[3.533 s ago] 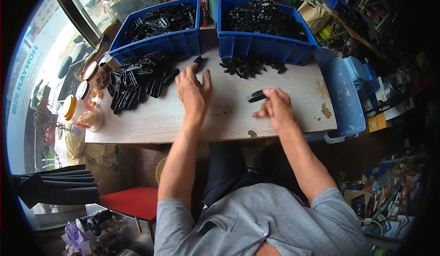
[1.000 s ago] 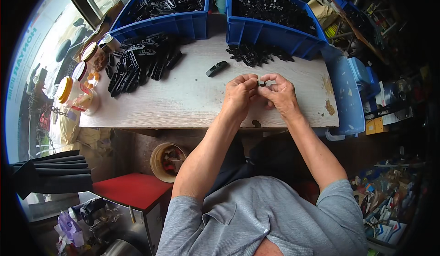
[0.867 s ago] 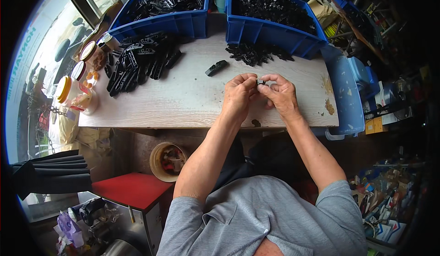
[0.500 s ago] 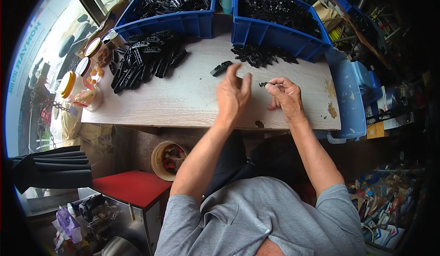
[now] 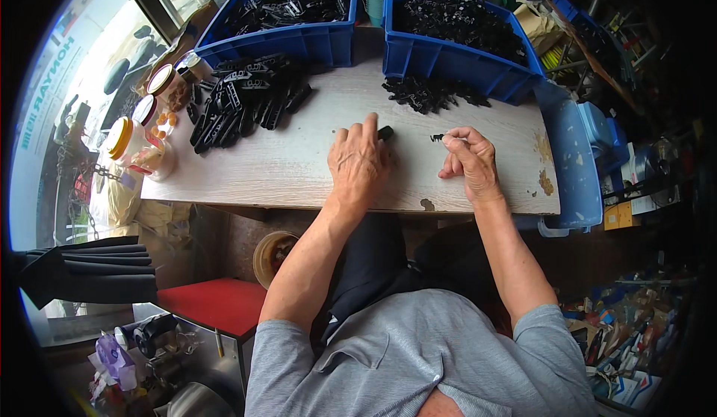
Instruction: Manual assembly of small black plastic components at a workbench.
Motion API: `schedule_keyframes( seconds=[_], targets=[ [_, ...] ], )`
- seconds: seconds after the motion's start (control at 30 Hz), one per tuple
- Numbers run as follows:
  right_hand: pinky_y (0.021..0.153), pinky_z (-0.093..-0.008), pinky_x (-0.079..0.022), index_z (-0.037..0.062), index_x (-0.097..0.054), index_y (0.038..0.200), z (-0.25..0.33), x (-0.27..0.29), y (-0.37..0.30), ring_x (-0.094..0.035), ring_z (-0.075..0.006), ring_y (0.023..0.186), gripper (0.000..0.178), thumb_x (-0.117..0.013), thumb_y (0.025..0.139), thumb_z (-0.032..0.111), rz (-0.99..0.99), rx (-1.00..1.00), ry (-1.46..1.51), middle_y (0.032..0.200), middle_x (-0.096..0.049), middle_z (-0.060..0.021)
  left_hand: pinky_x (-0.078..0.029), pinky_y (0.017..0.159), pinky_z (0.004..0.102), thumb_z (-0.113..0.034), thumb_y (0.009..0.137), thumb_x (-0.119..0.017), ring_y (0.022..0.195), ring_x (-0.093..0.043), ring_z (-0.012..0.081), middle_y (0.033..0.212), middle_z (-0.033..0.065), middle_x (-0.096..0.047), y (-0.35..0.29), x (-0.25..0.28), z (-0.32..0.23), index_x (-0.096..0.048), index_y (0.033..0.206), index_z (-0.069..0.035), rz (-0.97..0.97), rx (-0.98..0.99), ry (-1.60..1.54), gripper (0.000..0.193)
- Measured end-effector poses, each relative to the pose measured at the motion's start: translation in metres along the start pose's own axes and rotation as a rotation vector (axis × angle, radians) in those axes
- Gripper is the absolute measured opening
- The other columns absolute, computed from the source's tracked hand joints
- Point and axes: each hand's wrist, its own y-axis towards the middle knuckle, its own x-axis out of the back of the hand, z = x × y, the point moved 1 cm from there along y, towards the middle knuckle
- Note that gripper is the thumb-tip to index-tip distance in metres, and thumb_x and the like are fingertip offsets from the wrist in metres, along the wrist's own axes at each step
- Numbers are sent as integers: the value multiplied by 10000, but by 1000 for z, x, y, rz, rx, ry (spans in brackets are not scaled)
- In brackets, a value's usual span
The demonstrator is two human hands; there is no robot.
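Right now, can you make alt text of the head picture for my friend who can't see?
A person's right hand pinches a small black part over a pale tabletop, while the left hand partly hides another black piece. Beyond, two heaps of black parts lie before two blue bins holding more, with lidded jars at the left.

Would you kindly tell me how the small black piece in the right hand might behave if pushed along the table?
The small black piece is probably light, since the right hand holds it in just a pinch. It looks fairly stiff, jutting out without visible droop. Its jagged outline suggests it would slide or snag rather than roll.
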Motion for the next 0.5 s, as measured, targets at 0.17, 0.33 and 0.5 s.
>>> schedule_keyframes(
  seconds=[0.17,0.33,0.5],
  targets=[
    [548,-333,-570,98,-669,941,-2,-2,-4,-537,-106,499,103,-694,874,172,18,18,12,534,-461,20,-460,772,429,-138,807,-701,904,-601,337,942,111,-659,-8,5,6,-617,1048,-85,-214,-72,24,260],
    [621,-324,-561,102,-675,937,-4,-15,-10,-554,-112,548,103,-704,872,176,81,-13,172,545,-478,23,-487,634,321,-56,832,-697,671,-618,203,778,87,-657,-18,-3,-21,-617,1012,-25,-62,183,-753,199],
    [584,-267,-539,71,-692,936,-5,-19,-11,-539,-80,538,135,-746,845,153,117,35,187,602,-548,10,-485,610,219,-48,862,-729,684,-603,71,861,30,-663,-25,-23,-41,-633,1049,-1,114,414,-1482,215]
  ],
)
